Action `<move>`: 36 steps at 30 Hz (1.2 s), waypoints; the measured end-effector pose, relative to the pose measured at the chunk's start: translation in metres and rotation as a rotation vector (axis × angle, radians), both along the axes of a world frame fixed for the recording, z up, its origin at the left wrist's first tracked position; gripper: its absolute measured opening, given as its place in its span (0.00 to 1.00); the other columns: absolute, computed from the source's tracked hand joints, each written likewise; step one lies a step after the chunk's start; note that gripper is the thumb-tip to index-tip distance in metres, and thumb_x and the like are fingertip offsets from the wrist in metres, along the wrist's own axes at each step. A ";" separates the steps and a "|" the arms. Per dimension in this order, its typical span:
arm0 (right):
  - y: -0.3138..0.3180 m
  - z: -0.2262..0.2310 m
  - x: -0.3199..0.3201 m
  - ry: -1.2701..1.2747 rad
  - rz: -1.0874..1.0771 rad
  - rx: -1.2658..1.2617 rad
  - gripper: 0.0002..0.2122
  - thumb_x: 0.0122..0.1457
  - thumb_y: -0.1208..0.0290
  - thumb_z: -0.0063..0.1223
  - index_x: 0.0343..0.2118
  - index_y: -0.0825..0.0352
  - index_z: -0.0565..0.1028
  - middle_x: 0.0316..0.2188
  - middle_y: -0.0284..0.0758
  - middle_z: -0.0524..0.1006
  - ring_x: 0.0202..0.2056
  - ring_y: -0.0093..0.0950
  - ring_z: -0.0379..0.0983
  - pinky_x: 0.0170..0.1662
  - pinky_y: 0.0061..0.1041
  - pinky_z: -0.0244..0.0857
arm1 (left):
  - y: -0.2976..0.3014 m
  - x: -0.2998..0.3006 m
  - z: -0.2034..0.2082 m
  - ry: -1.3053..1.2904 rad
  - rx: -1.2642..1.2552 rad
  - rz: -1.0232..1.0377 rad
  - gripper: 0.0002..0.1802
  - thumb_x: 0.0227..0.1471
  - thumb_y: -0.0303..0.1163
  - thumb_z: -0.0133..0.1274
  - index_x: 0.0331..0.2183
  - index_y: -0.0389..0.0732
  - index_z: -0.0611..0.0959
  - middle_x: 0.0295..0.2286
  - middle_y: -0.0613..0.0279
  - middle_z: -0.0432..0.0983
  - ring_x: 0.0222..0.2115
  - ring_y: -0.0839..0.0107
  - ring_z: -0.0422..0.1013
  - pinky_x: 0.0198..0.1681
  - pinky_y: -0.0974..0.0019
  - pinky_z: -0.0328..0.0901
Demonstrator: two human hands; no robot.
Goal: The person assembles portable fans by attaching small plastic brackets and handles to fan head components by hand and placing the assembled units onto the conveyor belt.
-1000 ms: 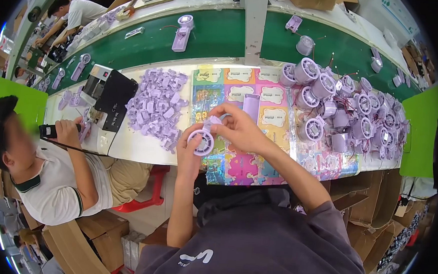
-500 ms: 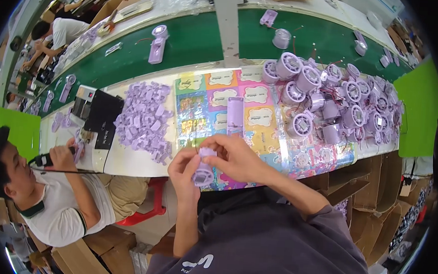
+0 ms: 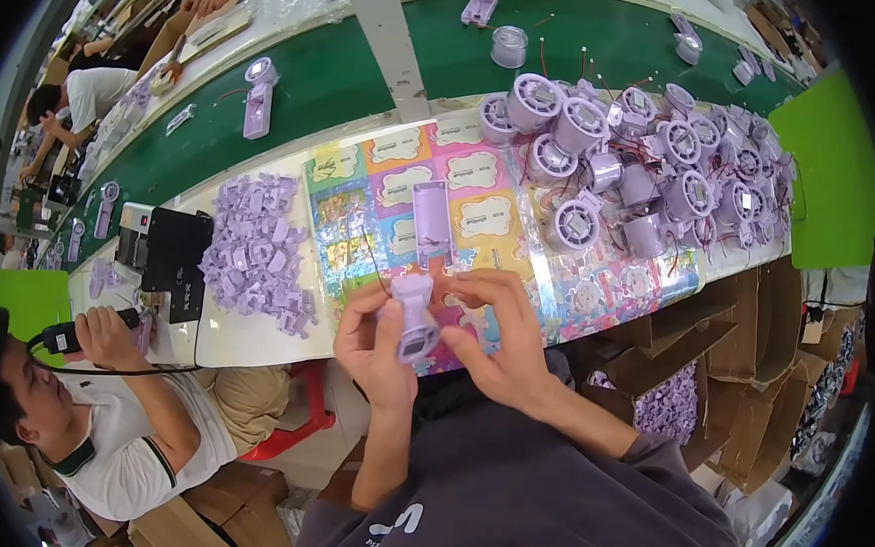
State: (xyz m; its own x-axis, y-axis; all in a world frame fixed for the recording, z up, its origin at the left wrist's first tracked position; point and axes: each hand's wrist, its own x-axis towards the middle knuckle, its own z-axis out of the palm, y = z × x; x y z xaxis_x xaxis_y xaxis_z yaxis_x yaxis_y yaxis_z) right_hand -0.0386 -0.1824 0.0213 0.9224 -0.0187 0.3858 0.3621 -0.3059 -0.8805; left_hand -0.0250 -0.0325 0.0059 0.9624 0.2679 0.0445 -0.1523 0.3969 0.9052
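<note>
My left hand (image 3: 377, 355) grips a lilac fan head (image 3: 413, 312) with a short neck, its round end tilted toward me and a thin dark wire rising from it. Beside it is my right hand (image 3: 508, 353), thumb and fingers spread around the right side of the part and holding nothing. Just beyond both hands, a lilac handle shell (image 3: 430, 213) lies lengthwise on the colourful printed sheets (image 3: 488, 176). To the right, several more lilac fan heads (image 3: 688, 194) with red and dark wires are heaped up.
Small lilac plastic pieces (image 3: 253, 252) form a pile at left, beside a black box-like device (image 3: 173, 257). A co-worker (image 3: 118, 414) sits there holding a black tool. A green conveyor belt (image 3: 318, 96) runs behind a metal post (image 3: 386, 45). Cardboard boxes (image 3: 743, 362) stand at lower right.
My right hand has come off the fan head and opened to the right. The left still holds the part. The whole view has shifted, so the table items appear further left.
</note>
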 end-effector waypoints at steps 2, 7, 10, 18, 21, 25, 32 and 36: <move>-0.002 -0.009 -0.012 0.214 0.093 0.175 0.31 0.55 0.70 0.68 0.59 0.69 0.65 0.51 0.40 0.71 0.49 0.30 0.73 0.52 0.30 0.68 | -0.009 0.006 0.009 -0.047 0.119 -0.180 0.08 0.59 0.20 0.52 0.41 0.31 0.80 0.47 0.52 0.74 0.49 0.66 0.71 0.55 0.62 0.64; -0.029 -0.013 -0.004 0.485 -0.075 0.358 0.32 0.49 0.63 0.72 0.52 0.69 0.64 0.44 0.41 0.70 0.43 0.31 0.72 0.46 0.32 0.67 | 0.007 0.060 0.010 -0.222 0.698 -0.466 0.21 0.49 0.21 0.57 0.48 0.37 0.80 0.54 0.46 0.68 0.60 0.54 0.62 0.63 0.55 0.58; -0.056 -0.022 0.006 0.075 -0.097 -0.139 0.30 0.48 0.67 0.70 0.51 0.69 0.65 0.43 0.42 0.67 0.39 0.34 0.72 0.44 0.32 0.68 | 0.014 0.090 0.022 -0.492 1.569 -0.552 0.26 0.41 0.20 0.60 0.47 0.40 0.81 0.58 0.44 0.64 0.63 0.48 0.56 0.64 0.49 0.56; -0.074 -0.005 0.012 0.009 0.146 -0.569 0.30 0.44 0.73 0.67 0.53 0.64 0.70 0.49 0.43 0.71 0.45 0.46 0.73 0.46 0.38 0.70 | 0.019 0.126 0.012 -0.686 1.770 -0.671 0.26 0.36 0.26 0.64 0.43 0.40 0.78 0.56 0.45 0.65 0.60 0.47 0.59 0.61 0.50 0.59; -0.081 -0.005 0.011 -0.036 0.111 -0.669 0.32 0.40 0.73 0.68 0.53 0.63 0.70 0.48 0.40 0.73 0.45 0.43 0.73 0.46 0.36 0.70 | 0.014 0.122 0.039 -0.272 1.621 -0.982 0.27 0.36 0.32 0.66 0.41 0.39 0.75 0.51 0.46 0.70 0.52 0.49 0.67 0.54 0.54 0.65; -0.081 0.011 0.013 -0.113 0.088 -0.754 0.32 0.37 0.74 0.67 0.52 0.62 0.73 0.48 0.37 0.74 0.43 0.36 0.72 0.43 0.33 0.70 | 0.024 0.108 0.040 -0.112 1.328 -1.119 0.30 0.38 0.36 0.68 0.44 0.37 0.76 0.41 0.48 0.75 0.42 0.47 0.73 0.46 0.54 0.69; -0.074 0.017 0.020 -0.225 0.076 -0.798 0.39 0.33 0.76 0.68 0.57 0.56 0.74 0.49 0.35 0.74 0.39 0.36 0.71 0.41 0.34 0.70 | 0.025 0.099 0.046 -0.207 1.396 -1.047 0.34 0.37 0.34 0.67 0.50 0.37 0.81 0.39 0.47 0.79 0.42 0.46 0.75 0.47 0.53 0.69; -0.071 0.021 0.021 -0.251 0.086 -0.787 0.39 0.33 0.77 0.67 0.58 0.56 0.74 0.49 0.35 0.74 0.38 0.36 0.70 0.40 0.33 0.70 | 0.023 0.094 0.050 -0.033 1.244 -1.102 0.32 0.37 0.32 0.67 0.48 0.35 0.82 0.39 0.44 0.80 0.43 0.47 0.76 0.47 0.55 0.69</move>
State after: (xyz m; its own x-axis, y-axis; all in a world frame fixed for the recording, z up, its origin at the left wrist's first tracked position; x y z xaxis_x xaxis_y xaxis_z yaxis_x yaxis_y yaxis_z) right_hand -0.0180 -0.2536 0.0420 0.7931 0.4092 0.4511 0.5693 -0.7613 -0.3103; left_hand 0.0690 -0.0094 0.0562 0.6476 -0.7080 -0.2817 -0.3318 -0.5948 0.7322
